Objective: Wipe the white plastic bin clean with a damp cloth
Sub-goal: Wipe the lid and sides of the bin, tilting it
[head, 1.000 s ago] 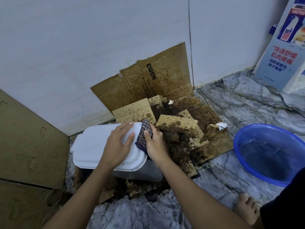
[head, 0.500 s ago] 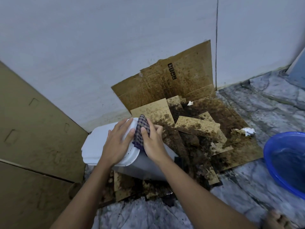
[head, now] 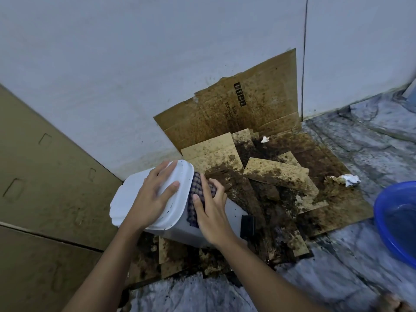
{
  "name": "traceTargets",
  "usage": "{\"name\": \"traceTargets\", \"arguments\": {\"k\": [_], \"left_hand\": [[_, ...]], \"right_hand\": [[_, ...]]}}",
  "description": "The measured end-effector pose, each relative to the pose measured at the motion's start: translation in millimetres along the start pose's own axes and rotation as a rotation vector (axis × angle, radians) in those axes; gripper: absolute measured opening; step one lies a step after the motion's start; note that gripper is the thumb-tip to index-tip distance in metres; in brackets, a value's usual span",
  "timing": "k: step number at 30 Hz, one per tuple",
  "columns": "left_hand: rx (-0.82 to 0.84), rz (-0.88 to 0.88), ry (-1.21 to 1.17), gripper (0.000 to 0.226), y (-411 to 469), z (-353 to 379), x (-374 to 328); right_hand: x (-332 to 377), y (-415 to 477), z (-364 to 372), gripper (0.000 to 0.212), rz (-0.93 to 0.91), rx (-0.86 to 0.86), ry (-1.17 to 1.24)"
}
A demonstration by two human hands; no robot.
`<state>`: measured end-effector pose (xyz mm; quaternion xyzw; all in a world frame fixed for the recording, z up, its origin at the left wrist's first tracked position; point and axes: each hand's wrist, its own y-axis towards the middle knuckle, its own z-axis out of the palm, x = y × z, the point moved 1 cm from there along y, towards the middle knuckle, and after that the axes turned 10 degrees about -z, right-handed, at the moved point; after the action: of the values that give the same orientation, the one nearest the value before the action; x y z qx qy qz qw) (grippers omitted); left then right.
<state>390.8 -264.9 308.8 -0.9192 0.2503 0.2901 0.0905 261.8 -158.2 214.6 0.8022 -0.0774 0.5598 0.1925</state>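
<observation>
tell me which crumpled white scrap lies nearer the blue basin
The larger scrap at the cardboard's right edge; the smaller scrap sits farther back and left.

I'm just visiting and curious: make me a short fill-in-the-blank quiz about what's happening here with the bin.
The left hand rests on the white bin's ____.
The right hand presses a checked ____ against the bin.
The basin at the right edge is coloured ____.
The stained cardboard leans against the ____.
Missing: lid, cloth, blue, wall.
</observation>
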Motion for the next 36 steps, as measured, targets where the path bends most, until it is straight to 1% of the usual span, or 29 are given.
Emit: {"name": "traceTargets", "arguments": {"k": [4,6,9,12,17,21,24,27,30,34,36], "left_hand": [[-0.004,-0.036,-0.03,0.049,-1.1,-2.8,4.2],[-0.01,-0.042,-0.049,0.049,-2.1,-3.6,4.9],[-0.001,-0.038,-0.056,0.049,-3.3,-3.5,5.1],[0.013,-0.039,-0.069,0.05,-5.7,-3.3,6.5],[-0.008,-0.053,-0.103,0.049,-6.4,-4.5,9.2],[-0.017,-0.073,-0.107,0.047,-6.1,-8.1,11.1],[-0.016,-0.086,-0.114,0.047,-4.6,-10.7,13.0],[-0.014,-0.082,-0.109,0.047,-2.4,-10.7,13.8],[-0.008,-0.076,-0.111,0.047,-0.1,-7.3,11.5],[-0.017,-0.073,-0.115,0.046,1.2,-4.7,11.0],[-0.019,-0.078,-0.117,0.046,0.7,-3.2,11.2]], "right_hand": [[1.6,0.3,9.3,0.059,-0.005,0.011,-0.252],[2.9,2.6,13.4,0.059,-0.045,0.007,-0.293],[1.6,6.3,21.8,0.058,-0.09,-0.02,-0.228],[-2.8,8.1,28.4,0.058,-0.086,-0.01,-0.116],[-22.7,8.9,30.4,0.058,-0.079,-0.025,-0.063],[-68.2,0.5,31.3,0.064,-0.014,-0.054,-0.083],[-106.8,-5.8,28.7,0.071,0.088,-0.079,-0.075],[-131.0,-8.3,21.6,0.067,0.199,-0.071,-0.047],[-134.2,-8.9,18.5,0.061,0.22,-0.067,-0.036],[-126.1,-5.0,18.7,0.067,0.254,-0.083,-0.024],[-116.1,-1.7,21.2,0.067,0.243,-0.106,-0.012]]}}
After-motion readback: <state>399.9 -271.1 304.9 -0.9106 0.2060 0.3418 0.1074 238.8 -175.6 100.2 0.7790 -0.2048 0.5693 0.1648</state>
